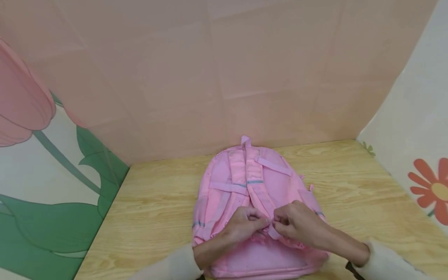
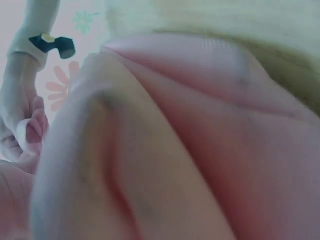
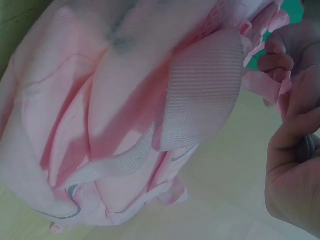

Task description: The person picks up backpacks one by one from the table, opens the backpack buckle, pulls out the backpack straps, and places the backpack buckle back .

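Pinching a thin pink strap (image 1: 271, 229), my left hand (image 1: 245, 225) and right hand (image 1: 297, 223) meet on the backpack (image 1: 224, 186) lying flat on the table (image 1: 350, 194). I think the strap could slip out if I pull hard.

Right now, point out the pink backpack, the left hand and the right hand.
pink backpack (image 1: 224, 175), head view, on its upper back panel beside the shoulder straps.
left hand (image 1: 245, 223), head view, on the back of the hand.
right hand (image 1: 297, 221), head view, on the back of the hand.
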A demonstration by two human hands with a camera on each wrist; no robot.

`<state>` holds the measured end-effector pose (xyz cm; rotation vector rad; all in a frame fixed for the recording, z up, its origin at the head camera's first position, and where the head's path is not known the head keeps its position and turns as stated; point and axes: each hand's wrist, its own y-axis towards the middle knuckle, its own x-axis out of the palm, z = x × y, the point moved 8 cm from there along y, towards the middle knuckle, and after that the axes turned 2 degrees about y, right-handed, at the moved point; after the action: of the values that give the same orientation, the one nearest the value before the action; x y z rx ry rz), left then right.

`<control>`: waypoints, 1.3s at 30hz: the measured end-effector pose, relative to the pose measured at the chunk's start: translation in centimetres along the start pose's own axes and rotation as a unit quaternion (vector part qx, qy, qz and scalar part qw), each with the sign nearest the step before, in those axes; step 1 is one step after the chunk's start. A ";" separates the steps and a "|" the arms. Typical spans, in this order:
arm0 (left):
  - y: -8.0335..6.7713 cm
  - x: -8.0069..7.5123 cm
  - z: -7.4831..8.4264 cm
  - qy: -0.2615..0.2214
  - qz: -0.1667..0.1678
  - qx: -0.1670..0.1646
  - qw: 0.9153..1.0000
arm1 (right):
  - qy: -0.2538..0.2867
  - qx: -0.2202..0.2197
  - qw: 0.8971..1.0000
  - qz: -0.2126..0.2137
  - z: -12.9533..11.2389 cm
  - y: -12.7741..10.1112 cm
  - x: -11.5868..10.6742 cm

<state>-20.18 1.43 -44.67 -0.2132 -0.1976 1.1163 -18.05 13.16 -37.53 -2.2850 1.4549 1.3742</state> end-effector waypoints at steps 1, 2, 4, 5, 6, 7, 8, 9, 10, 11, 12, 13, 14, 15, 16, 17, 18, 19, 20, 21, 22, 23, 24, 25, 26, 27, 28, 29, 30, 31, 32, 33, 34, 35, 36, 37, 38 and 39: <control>0.0 0.0 -0.1 -0.004 0.001 -0.006 1.000 | 0.001 -0.006 1.000 0.004 -0.1 0.0 0.0; -0.1 0.0 -0.2 -0.009 0.001 -0.010 1.000 | 0.000 -0.010 1.000 0.008 -0.2 0.0 -0.1; -0.1 0.1 -0.3 -0.017 0.001 -0.015 1.000 | -0.004 -0.019 1.000 0.015 -0.4 0.0 -0.2; -0.1 0.1 -0.3 -0.019 0.002 -0.016 1.000 | -0.007 -0.023 1.000 0.019 -0.4 -0.1 -0.2; -0.2 0.1 -0.3 -0.021 0.000 -0.016 1.000 | -0.013 -0.030 0.999 0.024 -0.5 -0.1 -0.3; -0.2 0.1 -0.3 -0.024 -0.001 -0.016 1.000 | -0.016 -0.035 0.999 0.028 -0.6 -0.1 -0.3; -0.2 0.1 -0.3 -0.025 -0.003 -0.017 1.000 | -0.020 -0.041 0.998 0.032 -0.7 -0.1 -0.4; -0.2 0.1 -0.3 -0.026 -0.006 -0.018 0.999 | -0.024 -0.049 0.998 0.037 -0.8 -0.1 -0.4; -0.2 0.1 -0.3 -0.027 -0.007 -0.018 0.999 | -0.030 -0.060 0.997 0.042 -1.0 -0.1 -0.4; -0.2 0.1 -0.3 -0.026 -0.010 -0.018 0.999 | -0.037 -0.070 0.996 0.049 -1.1 -0.1 -0.5; -0.2 0.1 -0.4 -0.025 -0.012 -0.019 0.999 | -0.043 -0.081 0.994 0.055 -1.3 -0.2 -0.5; -0.2 0.1 -0.4 -0.024 -0.011 -0.019 0.999 | -0.048 -0.092 0.993 0.062 -1.4 -0.2 -0.5; -0.2 0.1 -0.4 -0.024 -0.009 -0.019 0.999 | -0.055 -0.104 0.991 0.068 -1.6 -0.2 -0.5; -0.1 0.0 -0.5 -0.022 -0.007 -0.019 1.000 | -0.065 -0.118 0.988 0.075 -1.8 -0.2 -0.6; -0.2 0.1 -0.5 -0.019 -0.005 -0.018 1.000 | -0.076 -0.129 0.985 0.083 -2.0 -0.3 -0.6; -0.2 0.2 -0.6 -0.015 -0.006 -0.019 1.000 | -0.086 -0.138 0.983 0.088 -2.2 -0.3 -0.6; -0.3 0.3 -0.6 -0.013 -0.006 -0.018 1.000 | -0.093 -0.146 0.981 0.090 -2.4 -0.3 -0.6; -0.3 0.4 -0.6 -0.009 -0.007 -0.016 1.000 | -0.100 -0.152 0.979 0.092 -2.5 -0.3 -0.6; -0.4 0.5 -0.7 -0.007 -0.008 -0.014 1.000 | -0.108 -0.154 0.978 0.094 -2.6 -0.2 -0.6; -0.4 0.5 -0.7 -0.006 -0.009 -0.013 1.000 | -0.115 -0.155 0.976 0.098 -2.7 -0.2 -0.7; -0.5 0.6 -0.6 -0.005 -0.009 -0.012 1.000 | -0.119 -0.149 0.977 0.098 -2.7 -0.1 -0.7; -0.5 0.6 -0.6 -0.008 -0.009 -0.012 1.000 | -0.120 -0.142 0.978 0.097 -2.7 -0.1 -0.8; -0.5 0.6 -0.6 -0.011 -0.009 -0.011 1.000 | -0.121 -0.134 0.979 0.097 -2.6 0.0 -0.9; -0.6 0.5 -0.5 -0.012 -0.009 -0.011 1.000 | -0.124 -0.123 0.980 0.099 -2.5 0.0 -1.0; -0.5 0.5 -0.5 -0.017 -0.008 -0.012 1.000 | -0.128 -0.111 0.980 0.100 -2.3 0.1 -1.1; -0.5 0.4 -0.5 -0.021 -0.006 -0.013 1.000 | -0.130 -0.100 0.981 0.101 -2.1 0.1 -1.2; -0.4 0.4 -0.5 -0.023 -0.005 -0.014 1.000 | -0.134 -0.087 0.982 0.101 -1.9 0.1 -1.3; -0.4 0.4 -0.5 -0.025 -0.004 -0.014 1.000 | -0.137 -0.076 0.982 0.102 -1.8 0.1 -1.4; -0.3 0.3 -0.6 -0.027 -0.002 -0.013 1.000 | -0.143 -0.063 0.982 0.103 -1.6 0.1 -1.5; -0.3 0.3 -0.6 -0.028 0.001 -0.012 1.000 | -0.150 -0.051 0.982 0.102 -1.4 0.1 -1.6; -0.2 0.2 -0.6 -0.030 0.004 -0.011 0.999 | -0.156 -0.040 0.982 0.102 -1.2 0.0 -1.7; -0.1 0.2 -0.6 -0.029 0.007 -0.010 1.000 | -0.163 -0.029 0.981 0.100 -1.0 0.0 -1.7; -0.1 0.1 -0.7 -0.028 0.010 -0.009 1.000 | -0.171 -0.018 0.980 0.098 -0.8 0.0 -1.7; -0.1 0.1 -0.6 -0.029 0.011 -0.008 0.999 | -0.180 -0.011 0.979 0.096 -0.7 0.0 -1.8; -0.1 0.1 -0.6 -0.031 0.012 -0.007 0.999 | -0.188 -0.004 0.978 0.094 -0.5 -0.1 -1.8; -0.2 0.0 -0.6 -0.031 0.013 -0.007 0.999 | -0.196 0.001 0.976 0.091 -0.4 -0.1 -1.8; -0.2 0.0 -0.6 -0.031 0.014 -0.006 0.999 | -0.202 0.005 0.975 0.089 -0.3 -0.1 -1.8; -0.2 0.0 -0.6 -0.032 0.013 -0.006 0.999 | -0.208 0.009 0.974 0.087 -0.2 -0.2 -1.8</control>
<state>-19.87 1.34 -45.16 -0.1907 -0.2585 1.1490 -18.02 14.38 -36.12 -1.7444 1.5340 1.7454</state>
